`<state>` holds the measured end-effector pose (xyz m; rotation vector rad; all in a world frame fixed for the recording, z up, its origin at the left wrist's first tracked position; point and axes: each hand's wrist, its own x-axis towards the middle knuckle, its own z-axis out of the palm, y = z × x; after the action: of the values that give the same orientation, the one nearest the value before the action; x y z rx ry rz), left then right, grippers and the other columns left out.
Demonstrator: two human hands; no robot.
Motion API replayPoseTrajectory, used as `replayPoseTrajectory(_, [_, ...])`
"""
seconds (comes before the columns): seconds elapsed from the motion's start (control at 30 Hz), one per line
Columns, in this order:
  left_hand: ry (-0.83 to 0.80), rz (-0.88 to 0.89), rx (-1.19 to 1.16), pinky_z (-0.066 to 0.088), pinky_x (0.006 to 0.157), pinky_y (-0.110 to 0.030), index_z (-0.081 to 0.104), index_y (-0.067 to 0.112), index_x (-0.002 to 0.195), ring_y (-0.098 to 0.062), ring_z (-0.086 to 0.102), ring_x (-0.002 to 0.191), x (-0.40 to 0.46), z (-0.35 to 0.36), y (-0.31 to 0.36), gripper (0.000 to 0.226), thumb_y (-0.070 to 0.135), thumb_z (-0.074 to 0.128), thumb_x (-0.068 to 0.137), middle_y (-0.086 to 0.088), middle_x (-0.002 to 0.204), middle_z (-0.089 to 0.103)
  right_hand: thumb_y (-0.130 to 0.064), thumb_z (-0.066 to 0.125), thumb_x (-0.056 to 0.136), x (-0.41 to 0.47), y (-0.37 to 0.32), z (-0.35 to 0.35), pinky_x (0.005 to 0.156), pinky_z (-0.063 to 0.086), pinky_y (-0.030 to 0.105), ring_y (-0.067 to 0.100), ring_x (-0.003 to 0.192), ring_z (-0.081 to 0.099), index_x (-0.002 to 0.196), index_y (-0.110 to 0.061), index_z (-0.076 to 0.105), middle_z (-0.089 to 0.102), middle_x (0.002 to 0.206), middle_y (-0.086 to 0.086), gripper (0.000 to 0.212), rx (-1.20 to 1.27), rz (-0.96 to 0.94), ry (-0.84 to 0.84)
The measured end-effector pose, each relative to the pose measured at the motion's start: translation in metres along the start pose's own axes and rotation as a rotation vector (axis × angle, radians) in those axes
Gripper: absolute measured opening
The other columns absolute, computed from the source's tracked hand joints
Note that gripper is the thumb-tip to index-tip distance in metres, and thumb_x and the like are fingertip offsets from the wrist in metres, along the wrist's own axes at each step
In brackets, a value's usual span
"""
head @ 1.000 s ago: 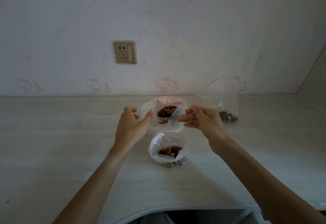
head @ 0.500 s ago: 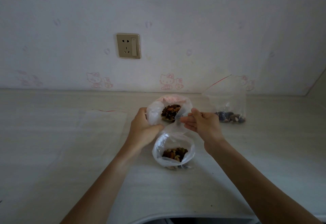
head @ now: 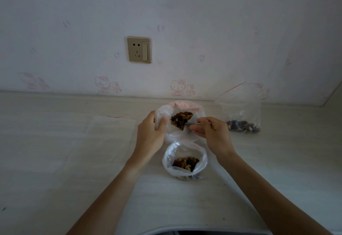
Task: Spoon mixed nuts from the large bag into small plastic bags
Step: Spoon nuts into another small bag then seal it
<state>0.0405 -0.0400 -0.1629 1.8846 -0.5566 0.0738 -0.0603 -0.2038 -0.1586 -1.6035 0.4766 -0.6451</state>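
Note:
The large bag (head: pixel 196 108) of mixed nuts stands open at the middle of the counter. My left hand (head: pixel 150 133) grips its left rim. A metal spoon (head: pixel 192 123) is held in my right hand (head: pixel 212 131), its tip dipped into the nuts at the bag's right side. Just in front sits a small plastic bag (head: pixel 185 158), open, with nuts in its bottom. Another small zip bag (head: pixel 241 112) with a red seal stands to the right, holding a few nuts.
An empty flat zip bag (head: pixel 111 127) lies on the counter to the left. A wall socket (head: pixel 139 50) is on the wall behind. The counter's front edge curves near the bottom of the view.
My left hand has closed onto the large bag's left rim. The right hand has pushed the spoon further into the nuts.

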Motion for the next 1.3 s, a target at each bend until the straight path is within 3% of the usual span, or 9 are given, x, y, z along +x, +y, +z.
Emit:
replayPoseTrajectory(0.17, [0.009, 0.042, 0.026, 0.056, 0.071, -0.037, 0.066, 0.014, 0.101, -0.022, 0.068, 0.079, -0.002, 0.001, 0.001, 0.020, 0.029, 0.053, 0.106, -0.004, 0.086, 0.070, -0.016, 0.052, 0.108, 0.001, 0.000, -0.003, 0.074, 0.062, 0.020, 0.016, 0.084, 0.078, 0.097, -0.014, 0.072, 0.081, 0.084, 0.005, 0.024, 0.050, 0.048, 0.021])
replayPoseTrajectory(0.43, [0.036, 0.026, 0.056, 0.045, 0.058, -0.015, 0.063, 0.019, 0.094, -0.009, 0.059, 0.066, 0.000, 0.001, -0.003, 0.017, 0.029, 0.054, 0.105, 0.003, 0.079, 0.065, -0.017, 0.048, 0.109, -0.001, -0.004, -0.011, 0.078, 0.063, 0.025, 0.019, 0.086, 0.078, 0.106, -0.006, 0.070, 0.081, 0.085, 0.007, 0.025, 0.040, 0.036, 0.032])
replayPoseTrajectory(0.57, [0.043, 0.018, 0.067, 0.044, 0.055, -0.018, 0.059, 0.021, 0.088, -0.005, 0.054, 0.060, 0.002, 0.000, -0.006, 0.020, 0.034, 0.057, 0.103, 0.001, 0.076, 0.063, -0.018, 0.047, 0.110, -0.002, -0.012, -0.012, 0.080, 0.064, 0.027, 0.022, 0.089, 0.078, 0.107, -0.004, 0.069, 0.080, 0.087, 0.010, 0.026, 0.126, 0.076, 0.017])
replayPoseTrajectory(0.67, [0.026, -0.006, 0.090, 0.055, 0.066, -0.030, 0.064, 0.021, 0.106, -0.012, 0.066, 0.079, 0.001, -0.004, -0.009, 0.022, 0.042, 0.062, 0.099, 0.002, 0.093, 0.069, -0.018, 0.047, 0.110, -0.004, -0.020, -0.016, 0.080, 0.064, 0.028, 0.023, 0.089, 0.078, 0.109, -0.001, 0.069, 0.080, 0.088, 0.012, 0.028, 0.168, 0.078, 0.010])
replayPoseTrajectory(0.83, [0.088, -0.054, 0.116, 0.048, 0.083, -0.024, 0.054, 0.022, 0.134, -0.002, 0.059, 0.101, -0.010, -0.019, -0.011, 0.057, 0.050, 0.074, 0.089, 0.007, 0.127, 0.055, -0.018, 0.048, 0.109, -0.015, -0.037, -0.029, 0.081, 0.064, 0.029, 0.026, 0.091, 0.078, 0.109, -0.002, 0.069, 0.080, 0.091, 0.014, 0.027, 0.194, 0.038, -0.017])
replayPoseTrajectory(0.93, [0.137, -0.012, 0.126, 0.044, 0.082, -0.020, 0.055, 0.025, 0.122, -0.004, 0.058, 0.102, -0.026, -0.026, -0.006, 0.044, 0.047, 0.074, 0.089, 0.007, 0.121, 0.056, -0.020, 0.047, 0.109, -0.029, -0.044, -0.043, 0.078, 0.063, 0.028, 0.027, 0.091, 0.078, 0.108, -0.002, 0.069, 0.080, 0.091, 0.015, 0.028, 0.192, 0.006, -0.056])
replayPoseTrajectory(1.07, [0.016, 0.020, 0.084, 0.045, 0.069, -0.008, 0.066, 0.030, 0.099, 0.008, 0.062, 0.094, -0.052, -0.031, 0.001, 0.020, 0.049, 0.065, 0.094, 0.014, 0.100, 0.069, -0.022, 0.049, 0.108, -0.049, -0.047, -0.063, 0.080, 0.064, 0.033, 0.031, 0.093, 0.078, 0.107, -0.002, 0.070, 0.079, 0.093, 0.019, 0.029, 0.212, -0.003, -0.105])
replayPoseTrajectory(1.2, [-0.185, -0.045, 0.121, 0.044, 0.071, -0.014, 0.071, 0.029, 0.086, 0.010, 0.064, 0.090, -0.071, -0.030, 0.001, 0.033, 0.060, 0.060, 0.094, 0.018, 0.088, 0.072, -0.023, 0.050, 0.108, -0.066, -0.044, -0.078, 0.080, 0.064, 0.034, 0.034, 0.094, 0.078, 0.104, -0.002, 0.071, 0.078, 0.094, 0.021, 0.030, 0.217, 0.018, -0.149])
replayPoseTrajectory(1.3, [-0.231, -0.061, 0.162, 0.046, 0.068, -0.020, 0.069, 0.024, 0.076, 0.003, 0.067, 0.080, -0.073, -0.029, 0.001, 0.033, 0.049, 0.063, 0.096, 0.018, 0.080, 0.072, -0.023, 0.049, 0.107, -0.078, -0.040, -0.082, 0.079, 0.063, 0.031, 0.033, 0.093, 0.078, 0.103, -0.002, 0.071, 0.079, 0.092, 0.019, 0.031, 0.178, 0.029, -0.191])
